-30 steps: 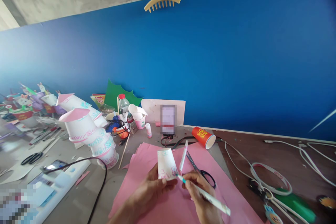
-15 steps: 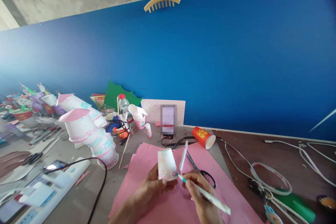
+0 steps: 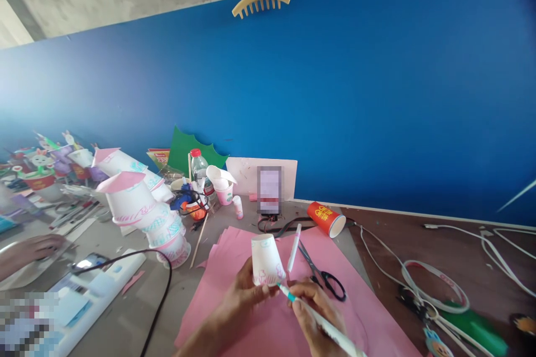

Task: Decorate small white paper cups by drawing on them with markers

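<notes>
My left hand (image 3: 250,290) grips a white paper cup (image 3: 265,256), held upside down with its wide rim low. Pink drawings run along the cup near that rim, and faint teal marks show by its narrow end. Between the fingers of my right hand (image 3: 314,312) is a white marker (image 3: 326,328) with a teal tip, which sits at the lower right of the cup. Whether the tip touches the paper I cannot tell. Under both hands lie pink paper sheets (image 3: 221,268). Black-handled scissors (image 3: 322,276) and another white marker (image 3: 295,248) rest on them, just beyond my right hand.
Towers of decorated cups (image 3: 161,220) with pink cone tops stand left. A red cup (image 3: 325,220) lies on its side behind the sheets. White cables (image 3: 435,284) spread at right. A black cable (image 3: 170,284) loops at left, near another person's hand (image 3: 36,254).
The cup has turned slightly in my left hand, and the marker tip has shifted down and left along its rim. At far left, the other person's hand has moved right.
</notes>
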Tool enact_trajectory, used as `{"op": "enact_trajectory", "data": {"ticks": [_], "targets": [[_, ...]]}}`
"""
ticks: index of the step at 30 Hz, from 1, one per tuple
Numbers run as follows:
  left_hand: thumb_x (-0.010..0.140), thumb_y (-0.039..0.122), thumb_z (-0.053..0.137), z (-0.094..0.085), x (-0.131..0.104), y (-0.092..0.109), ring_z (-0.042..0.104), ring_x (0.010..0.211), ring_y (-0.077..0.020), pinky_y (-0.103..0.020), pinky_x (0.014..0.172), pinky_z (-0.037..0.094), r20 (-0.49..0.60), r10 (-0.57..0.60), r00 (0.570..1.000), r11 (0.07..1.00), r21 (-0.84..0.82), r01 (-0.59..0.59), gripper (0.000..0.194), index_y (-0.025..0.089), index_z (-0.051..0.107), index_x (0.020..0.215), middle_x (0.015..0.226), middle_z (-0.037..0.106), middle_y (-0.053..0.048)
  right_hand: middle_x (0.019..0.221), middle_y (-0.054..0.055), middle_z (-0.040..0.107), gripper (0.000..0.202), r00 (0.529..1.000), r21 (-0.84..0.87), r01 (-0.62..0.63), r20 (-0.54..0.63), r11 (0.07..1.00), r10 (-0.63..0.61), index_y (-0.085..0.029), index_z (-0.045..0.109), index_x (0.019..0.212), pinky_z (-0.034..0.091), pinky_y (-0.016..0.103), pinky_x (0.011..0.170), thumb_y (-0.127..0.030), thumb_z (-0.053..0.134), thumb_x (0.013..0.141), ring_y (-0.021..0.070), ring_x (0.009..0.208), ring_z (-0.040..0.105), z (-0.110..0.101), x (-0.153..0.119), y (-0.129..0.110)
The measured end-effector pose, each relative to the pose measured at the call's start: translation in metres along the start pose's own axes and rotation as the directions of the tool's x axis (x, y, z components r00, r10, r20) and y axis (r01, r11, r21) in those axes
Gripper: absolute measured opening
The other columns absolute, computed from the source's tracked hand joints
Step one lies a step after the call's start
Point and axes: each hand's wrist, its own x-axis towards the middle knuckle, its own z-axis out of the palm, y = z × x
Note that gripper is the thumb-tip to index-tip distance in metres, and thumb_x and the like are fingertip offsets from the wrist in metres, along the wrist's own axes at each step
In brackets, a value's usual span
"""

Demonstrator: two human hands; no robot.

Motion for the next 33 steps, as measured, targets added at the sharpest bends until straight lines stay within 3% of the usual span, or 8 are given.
{"op": "enact_trajectory", "data": {"ticks": [4,12,16,20,26,33], "targets": [[0.064,0.038,0.084,-0.004,0.002,-0.005,0.059,0.091,-0.0251,-0.037,0.083,0.043,-0.073,0.018,0.997,0.997,0.076,-0.012,0.053,0.018,0.061,0.108,0.092,0.066,-0.006,0.075,0.002,0.067,0.027,0.998,0.013,0.059,0.033,0.998,-0.059,-0.026,0.069,0.085,0.054,0.027,0.071,-0.051,0.06,0.089,0.0194,0.07,0.065,-0.001,0.0,-0.002],[0.064,0.043,0.082,-0.003,0.002,-0.007,0.06,0.092,-0.0289,-0.037,0.078,0.041,-0.085,0.07,0.994,0.987,0.149,-0.057,0.054,0.02,0.06,0.107,0.093,0.066,-0.006,0.088,0.005,0.069,0.027,0.954,0.109,0.244,0.149,0.964,-0.259,-0.031,0.066,0.105,0.056,0.03,0.076,-0.05,0.049,0.095,0.0227,0.085,0.068,0.0,0.001,0.004],[0.065,0.043,0.081,-0.003,0.002,-0.008,0.061,0.09,-0.028,-0.037,0.077,0.042,-0.048,0.097,0.994,0.987,0.132,-0.089,0.054,0.019,0.057,0.106,0.09,0.065,-0.006,0.088,0.005,0.068,0.026,0.936,0.095,0.308,0.147,0.947,-0.32,-0.03,0.064,0.104,0.056,0.032,0.077,-0.048,0.048,0.096,0.0242,0.09,0.068,0.004,-0.002,0.011],[0.067,0.045,0.08,-0.004,0.002,-0.008,0.061,0.088,-0.0262,-0.036,0.078,0.044,-0.045,0.127,0.991,0.975,0.189,-0.116,0.053,0.019,0.057,0.108,0.093,0.067,-0.007,0.083,0.004,0.065,0.021,0.912,0.071,0.391,0.104,0.918,-0.397,-0.029,0.063,0.103,0.053,0.038,0.088,-0.042,0.046,0.098,0.0225,0.086,0.068,0.009,-0.004,0.016],[0.067,0.045,0.081,-0.004,0.002,-0.006,0.064,0.088,-0.0262,-0.037,0.079,0.045,-0.021,0.114,0.993,0.979,0.17,-0.109,0.057,0.018,0.055,0.11,0.093,0.068,-0.008,0.087,0.006,0.066,0.022,0.919,0.048,0.377,0.103,0.925,-0.38,-0.028,0.062,0.104,0.056,0.033,0.079,-0.042,0.045,0.098,0.0248,0.097,0.068,0.01,-0.006,0.017],[0.068,0.046,0.08,0.003,-0.003,0.0,0.065,0.093,-0.0293,-0.04,0.081,0.045,0.037,0.074,0.997,0.986,0.146,-0.078,0.058,0.021,0.054,0.113,0.095,0.07,-0.009,0.091,0.006,0.069,0.022,0.929,0.039,0.359,0.075,0.932,-0.361,-0.028,0.065,0.104,0.056,0.034,0.076,-0.041,0.049,0.096,0.0247,0.088,0.07,0.01,-0.006,0.018]]}}
